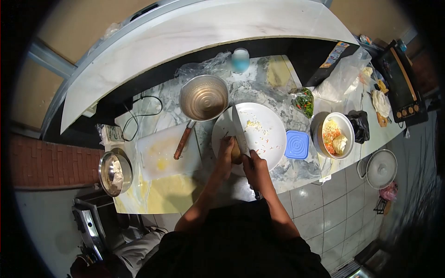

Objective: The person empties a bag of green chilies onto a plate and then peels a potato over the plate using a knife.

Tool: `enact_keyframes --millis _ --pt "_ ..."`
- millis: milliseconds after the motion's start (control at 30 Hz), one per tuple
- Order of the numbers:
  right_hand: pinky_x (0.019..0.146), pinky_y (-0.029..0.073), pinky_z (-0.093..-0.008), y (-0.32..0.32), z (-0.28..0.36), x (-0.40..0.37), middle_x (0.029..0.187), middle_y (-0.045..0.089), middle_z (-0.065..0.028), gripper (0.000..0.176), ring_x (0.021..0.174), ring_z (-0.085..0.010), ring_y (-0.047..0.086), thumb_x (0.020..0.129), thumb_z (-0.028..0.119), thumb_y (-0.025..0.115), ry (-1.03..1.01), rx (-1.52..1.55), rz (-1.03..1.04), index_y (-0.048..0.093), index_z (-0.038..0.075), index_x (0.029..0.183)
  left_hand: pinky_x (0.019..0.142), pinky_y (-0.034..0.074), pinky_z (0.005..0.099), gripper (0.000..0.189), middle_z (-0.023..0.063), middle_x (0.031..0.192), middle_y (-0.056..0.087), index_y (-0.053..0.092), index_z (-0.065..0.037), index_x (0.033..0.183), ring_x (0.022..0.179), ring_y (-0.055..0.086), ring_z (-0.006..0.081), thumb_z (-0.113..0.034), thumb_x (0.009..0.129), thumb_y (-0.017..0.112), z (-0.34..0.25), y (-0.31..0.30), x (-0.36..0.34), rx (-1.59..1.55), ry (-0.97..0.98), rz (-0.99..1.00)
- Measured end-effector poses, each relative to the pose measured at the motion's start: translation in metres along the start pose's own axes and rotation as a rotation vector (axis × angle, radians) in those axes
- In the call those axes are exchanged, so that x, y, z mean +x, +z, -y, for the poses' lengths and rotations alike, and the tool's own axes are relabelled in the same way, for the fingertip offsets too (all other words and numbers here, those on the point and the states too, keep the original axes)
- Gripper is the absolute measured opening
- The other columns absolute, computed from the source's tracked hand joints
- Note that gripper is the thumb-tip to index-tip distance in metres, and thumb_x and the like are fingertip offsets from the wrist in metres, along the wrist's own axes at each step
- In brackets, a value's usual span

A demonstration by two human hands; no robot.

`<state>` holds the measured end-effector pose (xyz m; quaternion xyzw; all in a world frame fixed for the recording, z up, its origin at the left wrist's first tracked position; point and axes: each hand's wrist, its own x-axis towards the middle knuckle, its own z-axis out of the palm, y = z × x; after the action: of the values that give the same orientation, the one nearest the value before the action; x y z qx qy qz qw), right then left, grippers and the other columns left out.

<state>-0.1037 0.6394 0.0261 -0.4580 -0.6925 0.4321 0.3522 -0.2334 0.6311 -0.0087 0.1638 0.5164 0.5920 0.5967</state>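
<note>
My right hand [255, 167] is closed round the handle of a large kitchen knife [238, 126], its broad blade pointing away from me over a white plate [274, 132]. Against the blade's left side is a brown, rounded piece of food [236, 154], gripped by my left hand [225, 149]; its exact kind is unclear. Small yellow and orange chopped bits [254, 125] lie scattered on the plate. Just beyond the plate, to the left, stands a hammered metal saucepan [204, 98] with a wooden handle. A blue square lid [297, 144] lies right of the plate.
Left of the plate is a white cutting board [155, 155], with a metal bowl [115, 174] at the counter's left edge. To the right stand a white bowl [348, 123] of chopped food, bagged chillies [303, 101] and a black bag [359, 127]. A blue-and-white cup [240, 61] stands behind.
</note>
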Motion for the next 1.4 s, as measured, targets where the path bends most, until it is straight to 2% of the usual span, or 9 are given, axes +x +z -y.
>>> enact_keyframes --millis 267,367,867,967,1033,1133,1267,1333,1400 --pt "0.050 0.039 -0.0287 -0.011 0.012 0.016 0.060 0.054 -0.0057 0.012 0.054 -0.0118 0.050 0.095 0.007 0.052 0.246 0.196 0.184 0.052 -0.002 0.087 0.085 0.043 0.0310 0.045 0.0122 0.101 0.059 0.058 0.002 0.111 0.094 0.055 0.0200 -0.040 0.096 0.048 -0.002 0.014 -0.002 0.277 0.118 -0.208" --pt "0.052 0.040 -0.0280 -0.001 -0.016 0.018 0.064 0.055 -0.0048 0.011 0.057 -0.0111 0.050 0.095 0.007 0.051 0.049 0.142 0.142 0.053 -0.001 0.088 0.083 0.044 0.0319 0.046 0.0125 0.096 0.061 0.059 0.003 0.109 0.091 0.056 0.0201 -0.039 0.095 0.050 -0.002 0.016 0.000 0.306 0.194 -0.275" --pt "0.049 0.037 -0.0270 0.000 -0.041 0.026 0.062 0.051 -0.0022 0.014 0.054 -0.0087 0.045 0.098 0.011 0.046 0.014 -0.037 0.139 0.052 -0.001 0.093 0.077 0.048 0.0327 0.040 0.0143 0.093 0.063 0.059 0.004 0.106 0.084 0.060 0.0203 -0.035 0.094 0.053 0.010 0.002 0.006 0.323 0.179 -0.184" --pt "0.048 0.036 -0.0259 -0.002 -0.034 0.024 0.060 0.049 -0.0018 0.016 0.053 -0.0076 0.044 0.099 0.013 0.046 0.040 0.089 0.054 0.051 -0.001 0.093 0.070 0.050 0.0325 0.038 0.0130 0.094 0.062 0.058 0.003 0.106 0.079 0.061 0.0194 -0.033 0.095 0.054 -0.001 0.012 -0.003 0.313 0.402 -0.131" --pt "0.050 0.041 -0.0334 -0.005 -0.027 0.024 0.058 0.055 -0.0140 0.020 0.050 -0.0208 0.053 0.098 0.014 0.046 0.098 0.118 0.076 0.053 -0.005 0.092 0.061 0.050 0.0309 0.037 0.0114 0.095 0.061 0.057 0.002 0.108 0.074 0.061 0.0176 -0.033 0.095 0.053 -0.008 0.015 -0.003 0.232 0.273 -0.098" --pt "0.049 0.036 -0.0239 -0.011 -0.010 0.021 0.060 0.047 0.0005 0.019 0.053 -0.0063 0.044 0.100 0.016 0.046 0.109 0.129 0.102 0.052 0.000 0.092 0.054 0.049 0.0290 0.037 0.0106 0.094 0.060 0.055 0.001 0.109 0.071 0.060 0.0160 -0.033 0.096 0.053 -0.016 0.021 -0.009 0.177 0.214 -0.090" --pt "0.049 0.035 -0.0237 -0.012 -0.006 0.018 0.060 0.047 0.0009 0.017 0.053 -0.0062 0.043 0.100 0.015 0.047 0.130 0.179 0.102 0.052 0.000 0.094 0.061 0.050 0.0297 0.037 0.0100 0.094 0.060 0.053 0.002 0.111 0.075 0.059 0.0166 -0.032 0.096 0.054 -0.002 0.015 -0.002 0.164 0.144 -0.052" --pt "0.048 0.035 -0.0238 -0.011 -0.012 0.017 0.060 0.047 0.0007 0.017 0.053 -0.0063 0.043 0.100 0.015 0.047 0.108 0.153 0.121 0.052 0.000 0.095 0.070 0.049 0.0301 0.035 0.0094 0.093 0.059 0.052 0.002 0.108 0.081 0.059 0.0174 -0.031 0.096 0.055 0.018 0.009 0.012 0.238 0.402 -0.090" --pt "0.048 0.036 -0.0251 -0.008 -0.015 0.016 0.060 0.049 -0.0011 0.017 0.053 -0.0072 0.043 0.099 0.014 0.047 0.070 0.108 0.139 0.052 -0.001 0.094 0.073 0.048 0.0305 0.034 0.0101 0.094 0.059 0.052 0.002 0.106 0.084 0.058 0.0177 -0.030 0.096 0.055 0.020 0.010 0.010 0.198 0.353 -0.082"
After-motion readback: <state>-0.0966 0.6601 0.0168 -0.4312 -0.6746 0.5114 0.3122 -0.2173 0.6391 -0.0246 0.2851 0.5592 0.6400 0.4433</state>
